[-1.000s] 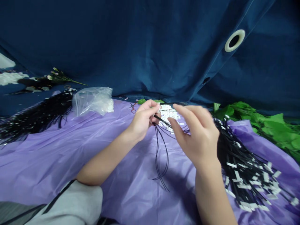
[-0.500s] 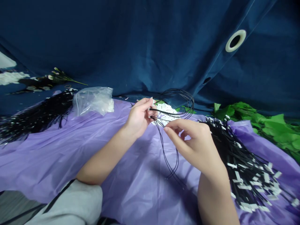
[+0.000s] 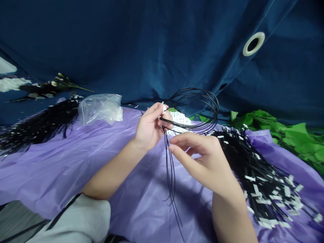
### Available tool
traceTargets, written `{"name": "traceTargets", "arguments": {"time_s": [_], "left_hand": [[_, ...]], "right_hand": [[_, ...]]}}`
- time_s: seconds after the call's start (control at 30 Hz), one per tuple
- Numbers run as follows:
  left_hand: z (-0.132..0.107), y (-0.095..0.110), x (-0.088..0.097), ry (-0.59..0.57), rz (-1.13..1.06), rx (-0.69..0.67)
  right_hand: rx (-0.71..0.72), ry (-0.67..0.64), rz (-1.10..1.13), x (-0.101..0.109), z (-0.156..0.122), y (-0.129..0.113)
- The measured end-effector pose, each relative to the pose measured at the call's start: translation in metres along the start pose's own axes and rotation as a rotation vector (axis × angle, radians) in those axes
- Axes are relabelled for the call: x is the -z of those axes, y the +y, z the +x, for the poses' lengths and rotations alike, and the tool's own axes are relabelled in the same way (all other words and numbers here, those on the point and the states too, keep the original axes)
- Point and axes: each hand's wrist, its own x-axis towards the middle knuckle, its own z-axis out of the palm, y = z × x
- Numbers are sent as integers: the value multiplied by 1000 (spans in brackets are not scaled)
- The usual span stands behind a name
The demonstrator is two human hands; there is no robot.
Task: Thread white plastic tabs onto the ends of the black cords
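My left hand [image 3: 150, 127] is closed, pinching a bunch of thin black cords [image 3: 202, 101] near a small white piece at its fingertips. The cords loop up and round to the right, and their loose ends [image 3: 171, 182] hang down onto the purple plastic sheet [image 3: 76, 158]. Just below and to the right is my right hand [image 3: 202, 160], its fingers curled together close to the hanging cords; I cannot make out what it pinches. Behind the hands lies a small heap of white pieces [image 3: 180, 120].
A large pile of black cords with white tags [image 3: 260, 179] lies at the right. Another black bundle [image 3: 37, 126] and a clear plastic bag [image 3: 101, 108] lie at the left. Green leaves [image 3: 291, 135] sit at the far right. Dark blue cloth [image 3: 152, 50] hangs behind.
The cord loop has swung up and grown wider to the right. My right hand moved left and down, curling its fingers near the hanging ends. The left hand stayed almost still.
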Motion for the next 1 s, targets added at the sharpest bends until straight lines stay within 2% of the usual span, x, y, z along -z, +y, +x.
{"name": "traceTargets", "arguments": {"time_s": [0.33, 0.5, 0.77, 1.0], "left_hand": [[0, -3, 2, -18, 86, -157], [-1, -2, 1, -17, 89, -165], [-3, 0, -1, 18, 139, -166], [-5, 2, -4, 45, 93, -144]], "right_hand": [[-106, -2, 85, -8, 0, 2], [-61, -14, 32, -7, 2, 3], [-40, 61, -6, -13, 4, 3], [-20, 113, -16, -17, 5, 5]]}}
